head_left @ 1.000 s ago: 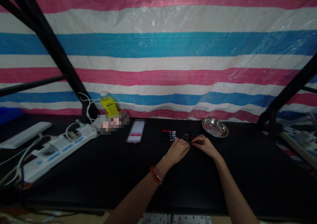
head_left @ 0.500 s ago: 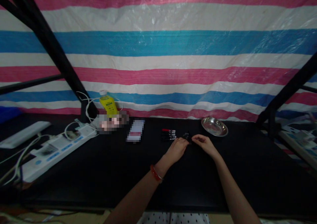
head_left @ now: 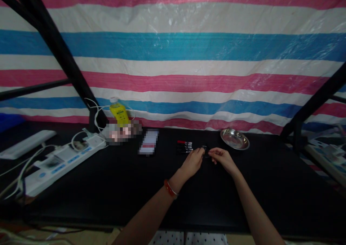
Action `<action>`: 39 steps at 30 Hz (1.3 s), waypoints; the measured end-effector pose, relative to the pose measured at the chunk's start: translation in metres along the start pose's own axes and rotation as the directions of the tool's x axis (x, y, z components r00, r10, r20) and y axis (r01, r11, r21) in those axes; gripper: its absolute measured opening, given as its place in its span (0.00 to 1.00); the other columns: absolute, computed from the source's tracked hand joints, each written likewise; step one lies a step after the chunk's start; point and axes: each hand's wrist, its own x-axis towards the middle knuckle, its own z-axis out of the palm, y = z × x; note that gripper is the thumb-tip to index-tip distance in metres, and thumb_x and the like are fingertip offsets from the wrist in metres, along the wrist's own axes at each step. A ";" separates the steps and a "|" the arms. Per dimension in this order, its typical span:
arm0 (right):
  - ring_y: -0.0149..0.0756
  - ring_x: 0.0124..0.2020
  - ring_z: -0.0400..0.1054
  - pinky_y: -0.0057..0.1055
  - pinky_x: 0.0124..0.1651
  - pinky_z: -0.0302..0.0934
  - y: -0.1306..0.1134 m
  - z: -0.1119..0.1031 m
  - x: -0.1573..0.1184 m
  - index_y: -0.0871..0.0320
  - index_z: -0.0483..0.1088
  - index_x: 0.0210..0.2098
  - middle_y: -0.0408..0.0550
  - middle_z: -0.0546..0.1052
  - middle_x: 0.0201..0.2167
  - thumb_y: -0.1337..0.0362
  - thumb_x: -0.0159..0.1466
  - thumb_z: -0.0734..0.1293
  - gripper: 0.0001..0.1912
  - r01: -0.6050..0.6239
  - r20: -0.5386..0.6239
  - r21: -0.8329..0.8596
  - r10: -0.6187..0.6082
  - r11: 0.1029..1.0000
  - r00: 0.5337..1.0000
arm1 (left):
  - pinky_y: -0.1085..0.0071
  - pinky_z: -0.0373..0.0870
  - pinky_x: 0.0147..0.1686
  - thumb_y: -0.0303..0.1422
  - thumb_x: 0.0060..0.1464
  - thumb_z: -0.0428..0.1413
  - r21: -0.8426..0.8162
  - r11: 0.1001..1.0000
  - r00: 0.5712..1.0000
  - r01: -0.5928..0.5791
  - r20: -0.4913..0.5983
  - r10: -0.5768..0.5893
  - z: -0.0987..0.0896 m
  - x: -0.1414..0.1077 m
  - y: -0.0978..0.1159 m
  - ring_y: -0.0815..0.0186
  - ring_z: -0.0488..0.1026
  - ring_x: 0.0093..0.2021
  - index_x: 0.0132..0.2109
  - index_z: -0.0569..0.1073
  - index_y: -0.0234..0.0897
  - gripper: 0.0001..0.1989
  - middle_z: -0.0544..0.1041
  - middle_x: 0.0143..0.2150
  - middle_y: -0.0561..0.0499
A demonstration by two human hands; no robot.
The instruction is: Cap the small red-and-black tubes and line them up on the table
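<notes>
My left hand, with a red bracelet at the wrist, rests low over the black table just right of several slim pens. Its fingers are curled together around something too small and dark to make out. Close on its right, my right hand has thumb and fingertips pinched, and what lies between them is too small to tell. A small dark, partly shiny object shows at the fingertips of my left hand. The pens lie side by side, one with a red end.
A round metal dish stands behind my right hand. A pixelated phone lies left of the pens. Farther left are a yellow bottle and a white power strip with cables. Black frame bars rise at both sides.
My left hand's fingers have drawn in tighter, and my right hand's fingers have curled more beside them. The dish and pens lie as before.
</notes>
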 end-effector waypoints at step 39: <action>0.36 0.30 0.72 0.33 0.37 0.70 -0.007 0.047 -0.007 0.59 0.76 0.28 0.47 0.78 0.28 0.59 0.35 0.78 0.21 0.022 -0.232 0.498 0.109 0.867 0.967 | 0.70 0.67 0.47 0.24 0.58 0.45 -0.207 0.962 0.940 -0.179 -0.324 0.105 0.004 0.000 -0.006 0.68 0.67 0.44 0.37 0.68 0.38 0.09 0.67 0.42 0.49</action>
